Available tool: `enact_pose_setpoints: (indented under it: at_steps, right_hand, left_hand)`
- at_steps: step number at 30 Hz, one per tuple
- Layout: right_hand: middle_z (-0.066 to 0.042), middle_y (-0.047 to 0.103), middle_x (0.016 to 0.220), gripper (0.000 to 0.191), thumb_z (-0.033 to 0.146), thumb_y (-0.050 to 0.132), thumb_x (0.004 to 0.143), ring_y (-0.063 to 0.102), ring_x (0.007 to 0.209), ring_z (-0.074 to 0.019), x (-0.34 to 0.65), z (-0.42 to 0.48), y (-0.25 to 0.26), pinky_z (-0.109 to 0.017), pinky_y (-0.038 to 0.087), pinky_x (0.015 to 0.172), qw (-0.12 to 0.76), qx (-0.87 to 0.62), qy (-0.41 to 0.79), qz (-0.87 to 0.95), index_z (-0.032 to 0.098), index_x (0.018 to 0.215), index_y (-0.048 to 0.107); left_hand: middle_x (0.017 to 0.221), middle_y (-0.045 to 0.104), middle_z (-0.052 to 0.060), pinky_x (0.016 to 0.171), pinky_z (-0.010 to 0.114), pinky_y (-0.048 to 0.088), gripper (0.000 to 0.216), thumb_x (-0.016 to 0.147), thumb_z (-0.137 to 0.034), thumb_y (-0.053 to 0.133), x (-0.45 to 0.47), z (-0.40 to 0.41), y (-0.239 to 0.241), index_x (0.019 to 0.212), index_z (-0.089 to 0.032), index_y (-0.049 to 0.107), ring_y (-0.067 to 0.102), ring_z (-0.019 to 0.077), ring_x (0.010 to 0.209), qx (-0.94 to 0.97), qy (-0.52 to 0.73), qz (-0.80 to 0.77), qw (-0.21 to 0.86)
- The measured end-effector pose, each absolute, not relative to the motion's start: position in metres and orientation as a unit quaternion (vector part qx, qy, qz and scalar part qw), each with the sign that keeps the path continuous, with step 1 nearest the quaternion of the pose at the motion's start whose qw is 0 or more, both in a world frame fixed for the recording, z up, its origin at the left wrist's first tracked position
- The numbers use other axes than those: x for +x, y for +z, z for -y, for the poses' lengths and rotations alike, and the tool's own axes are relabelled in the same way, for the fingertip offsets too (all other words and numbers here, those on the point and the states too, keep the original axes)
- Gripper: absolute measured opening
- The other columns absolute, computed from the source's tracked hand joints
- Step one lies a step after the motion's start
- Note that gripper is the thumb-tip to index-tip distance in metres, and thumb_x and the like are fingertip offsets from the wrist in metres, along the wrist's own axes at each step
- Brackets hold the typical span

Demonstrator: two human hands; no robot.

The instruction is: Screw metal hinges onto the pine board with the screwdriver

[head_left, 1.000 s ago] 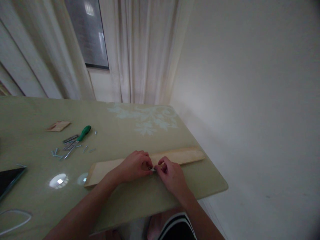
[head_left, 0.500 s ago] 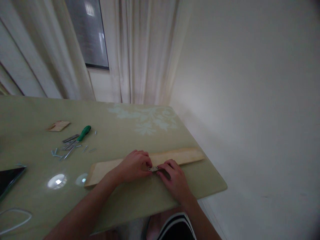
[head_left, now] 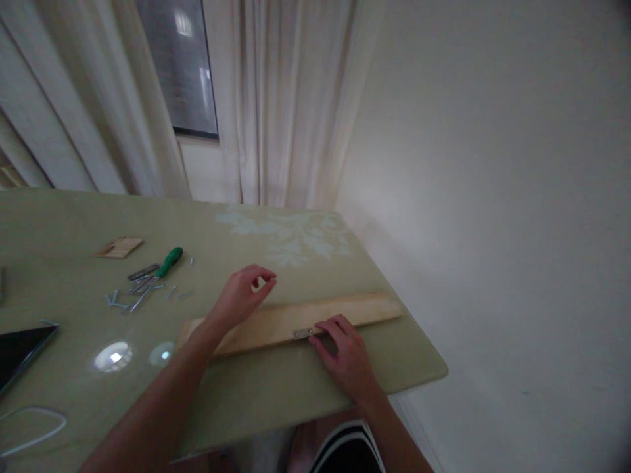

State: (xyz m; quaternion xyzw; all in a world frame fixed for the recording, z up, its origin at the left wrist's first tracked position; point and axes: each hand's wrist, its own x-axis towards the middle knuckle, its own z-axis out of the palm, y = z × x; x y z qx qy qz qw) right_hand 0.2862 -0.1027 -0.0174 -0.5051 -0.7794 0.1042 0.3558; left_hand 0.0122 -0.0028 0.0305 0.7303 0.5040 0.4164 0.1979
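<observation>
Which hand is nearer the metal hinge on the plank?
Right: the right hand rests against the hinge; the left hand hovers apart, farther left above the plank.

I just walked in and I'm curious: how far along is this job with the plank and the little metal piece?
Done: the wooden plank lies flat with a small metal fitting at its near edge. In hand: the right hand steadies that fitting; the left hand hovers above the plank. Still to do: the green screwdriver and loose screws lie untouched, so fastening seems pending.
</observation>
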Motion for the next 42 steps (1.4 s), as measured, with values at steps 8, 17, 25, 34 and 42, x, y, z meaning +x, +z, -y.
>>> enact_pose_setpoints:
  at_steps: [8, 17, 25, 34, 42]
  right_hand:
    - [-0.007, 0.07, 0.103, 0.009, 0.026, 0.066, 0.1, 0.068, 0.099, -0.0233, 0.286, 0.105, -0.015, -0.037, 0.055, 0.09, 0.379, -0.518, 0.121, 0.757, 0.021, 0.105, 0.071]
    - [-0.007, 0.069, 0.098, 0.011, 0.024, 0.062, 0.1, 0.068, 0.093, -0.0217, 0.287, 0.102, -0.018, -0.034, 0.054, 0.085, 0.41, -0.514, 0.137, 0.741, 0.021, 0.097, 0.072]
    - [-0.008, 0.067, 0.095, 0.017, 0.029, 0.06, 0.1, 0.062, 0.088, -0.0217, 0.288, 0.102, -0.019, -0.035, 0.05, 0.082, 0.473, -0.506, 0.153, 0.704, 0.021, 0.092, 0.072]
    - [-0.002, 0.061, 0.076, 0.063, 0.077, 0.061, 0.087, 0.054, 0.068, -0.0184, 0.295, 0.102, -0.014, -0.031, 0.044, 0.064, 0.55, -0.424, 0.311, 0.649, 0.02, 0.108, 0.076]
    - [0.004, 0.048, 0.054, 0.051, 0.068, 0.069, 0.083, 0.039, 0.048, -0.0111, 0.298, 0.094, -0.026, -0.026, 0.029, 0.046, 0.631, -0.457, 0.408, 0.475, 0.021, 0.067, 0.057]
  left_hand:
    - [0.119, 0.071, 0.017, 0.095, 0.056, 0.047, 0.033, 0.093, -0.04, 0.061, -0.118, -0.016, 0.037, 0.111, -0.013, 0.071, 0.062, 0.0447, 0.118, 0.55, 0.22, -0.806, -0.01]
    - [0.117, 0.069, 0.017, 0.1, 0.056, 0.045, 0.023, 0.088, -0.034, 0.065, -0.158, -0.012, 0.028, 0.089, -0.012, 0.072, 0.056, 0.0446, 0.127, 0.527, 0.136, -0.839, 0.001]
    - [0.073, 0.066, 0.005, 0.069, 0.03, 0.044, 0.038, 0.088, -0.051, 0.065, -0.118, -0.005, 0.065, 0.092, -0.015, 0.076, 0.064, 0.026, 0.082, 0.54, 0.281, -0.788, 0.094]
    - [0.086, 0.08, 0.009, 0.072, 0.028, 0.053, 0.056, 0.08, -0.069, 0.07, 0.056, 0.061, 0.047, 0.093, -0.016, 0.084, 0.069, 0.02, 0.077, 0.72, 0.294, -0.419, 0.47]
    - [0.094, 0.082, 0.009, 0.075, 0.029, 0.056, 0.056, 0.095, -0.063, 0.053, 0.108, 0.074, 0.022, 0.11, -0.017, 0.082, 0.073, 0.0208, 0.082, 0.747, 0.264, -0.423, 0.441]
